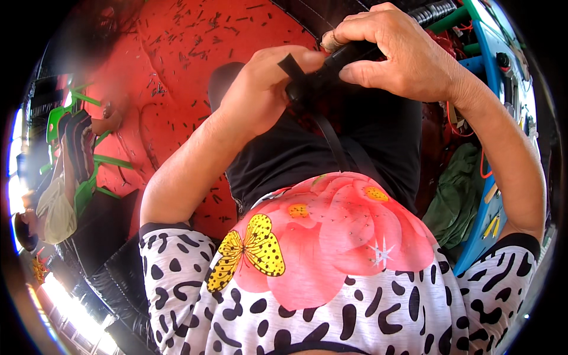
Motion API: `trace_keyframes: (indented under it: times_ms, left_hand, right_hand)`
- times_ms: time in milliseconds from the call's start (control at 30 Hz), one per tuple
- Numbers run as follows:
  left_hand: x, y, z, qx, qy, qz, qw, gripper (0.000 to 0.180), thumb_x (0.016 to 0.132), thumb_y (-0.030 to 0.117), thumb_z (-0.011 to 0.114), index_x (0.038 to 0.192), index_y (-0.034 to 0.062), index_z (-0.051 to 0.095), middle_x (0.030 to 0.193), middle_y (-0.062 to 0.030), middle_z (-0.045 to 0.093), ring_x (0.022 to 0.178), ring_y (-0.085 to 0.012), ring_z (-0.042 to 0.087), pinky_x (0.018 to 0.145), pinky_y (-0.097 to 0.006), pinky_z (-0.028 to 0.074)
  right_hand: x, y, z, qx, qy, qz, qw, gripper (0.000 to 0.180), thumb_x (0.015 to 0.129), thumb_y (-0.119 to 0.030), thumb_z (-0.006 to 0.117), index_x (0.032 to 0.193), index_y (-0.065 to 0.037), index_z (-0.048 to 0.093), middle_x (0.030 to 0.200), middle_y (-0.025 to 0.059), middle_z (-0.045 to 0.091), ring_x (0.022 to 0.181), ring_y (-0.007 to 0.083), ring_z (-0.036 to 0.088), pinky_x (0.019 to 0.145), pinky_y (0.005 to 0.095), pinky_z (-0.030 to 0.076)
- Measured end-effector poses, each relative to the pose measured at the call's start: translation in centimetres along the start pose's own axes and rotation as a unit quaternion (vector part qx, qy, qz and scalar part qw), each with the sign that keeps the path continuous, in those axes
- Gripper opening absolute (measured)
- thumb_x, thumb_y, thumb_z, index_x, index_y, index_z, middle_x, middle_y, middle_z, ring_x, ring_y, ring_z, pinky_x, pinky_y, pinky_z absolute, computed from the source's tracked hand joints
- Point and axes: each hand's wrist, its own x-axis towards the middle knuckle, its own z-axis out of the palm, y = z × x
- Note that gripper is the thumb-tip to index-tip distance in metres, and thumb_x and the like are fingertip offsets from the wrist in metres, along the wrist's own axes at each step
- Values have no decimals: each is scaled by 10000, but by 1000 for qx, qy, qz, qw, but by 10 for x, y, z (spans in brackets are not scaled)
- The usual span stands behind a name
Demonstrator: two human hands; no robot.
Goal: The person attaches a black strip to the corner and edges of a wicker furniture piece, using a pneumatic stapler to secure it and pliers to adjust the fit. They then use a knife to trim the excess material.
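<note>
Right fingers point(355, 28) clamped on black piece point(350, 54); left fingers point(309, 58) closed round its nearer part. I see piece above dark trousers point(275, 163), thin strap point(329, 140) hanging toward patterned shirt point(355, 260). Red floor point(177, 115) at left, dark scraps point(158, 90) scattered.

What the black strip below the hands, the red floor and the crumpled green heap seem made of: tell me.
Black strip: perhaps rubber, plastic or webbing; smooth, dull, flat, gently curved. Red floor: possibly vinyl; smooth, slightly shiny, with wavy lines. Green heap: likely thin cloth, matte, softly folded.
</note>
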Motion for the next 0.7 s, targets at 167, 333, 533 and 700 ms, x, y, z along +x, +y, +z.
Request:
trace_keyframes:
  times_ms: [167,333,533,700]
  left_hand:
    - [-3,-16,-8,-422,-56,-101,899,350,719,148,531,983,-81,550,1037,-147,554,980,-217,518,880,-286,369]
    - [-3,-11,-11,-461,-89,-121,875,416,687,119,551,1031,-113,519,1068,-153,545,996,-216,520,888,-292,371]
    - [-3,-13,-8,-448,-54,-142,881,309,776,109,564,1007,-95,544,1019,-121,559,908,-172,552,818,-261,411]
    - [-1,-16,-8,-428,-60,-128,893,278,815,177,585,935,-73,561,920,-86,554,812,-136,528,749,-240,402]
  right_hand:
    - [-2,1,3,-44,6,-10,999,375,695,-314,613,868,19,619,807,182,618,795,317,584,746,380,419]
    - [0,2,3,-49,-5,6,999,411,701,-373,628,860,7,618,790,166,614,783,312,580,729,386,403]
    - [0,-6,8,-123,0,1,992,521,661,-533,652,765,-25,606,721,126,597,728,283,573,705,368,355]
    - [0,-1,16,-150,41,19,988,553,668,-584,621,697,-33,584,667,105,567,674,257,547,711,353,331]
